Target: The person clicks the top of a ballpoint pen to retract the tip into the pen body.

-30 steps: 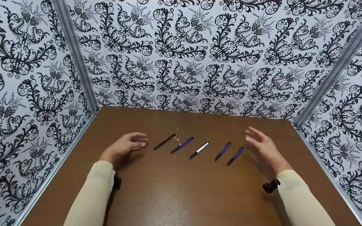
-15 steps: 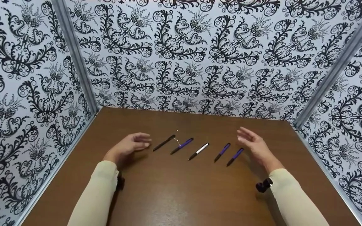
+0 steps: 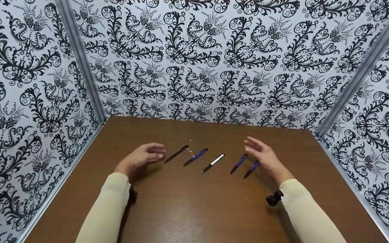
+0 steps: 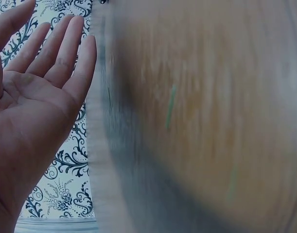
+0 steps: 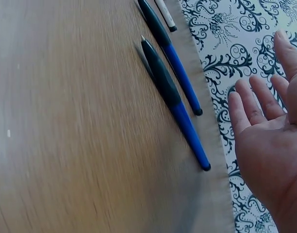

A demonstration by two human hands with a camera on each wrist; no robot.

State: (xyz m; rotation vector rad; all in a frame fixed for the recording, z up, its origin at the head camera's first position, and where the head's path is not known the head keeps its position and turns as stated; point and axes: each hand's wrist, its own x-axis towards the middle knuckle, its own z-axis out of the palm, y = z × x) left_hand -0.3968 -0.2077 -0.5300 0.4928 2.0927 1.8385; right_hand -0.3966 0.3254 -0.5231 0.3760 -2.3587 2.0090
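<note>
Several pens lie slanted in a spaced row on the brown table (image 3: 187, 202). From left to right come a black pen (image 3: 176, 154), a blue pen (image 3: 196, 157), a white pen (image 3: 213, 163) and two more blue pens, one (image 3: 238, 164) beside the other (image 3: 251, 168). My left hand (image 3: 142, 158) hovers just left of the black pen, fingers loosely extended and holding nothing. Over the upper end of the rightmost blue pen, my right hand (image 3: 265, 158) covers its tip in the head view. The right wrist view shows that hand's bare palm, with the blue pens' black grips (image 5: 160, 77) nearby.
Patterned black-and-white panels (image 3: 194, 60) wall the table at the back and both sides. Grey metal posts (image 3: 81, 60) stand at the corners. Small bright specks (image 3: 190, 152) show between the black pen and the blue pen beside it.
My right hand has moved left, from beside the rightmost blue pen to over its upper end. My left hand has shifted slightly right toward the black pen. The pens lie still.
</note>
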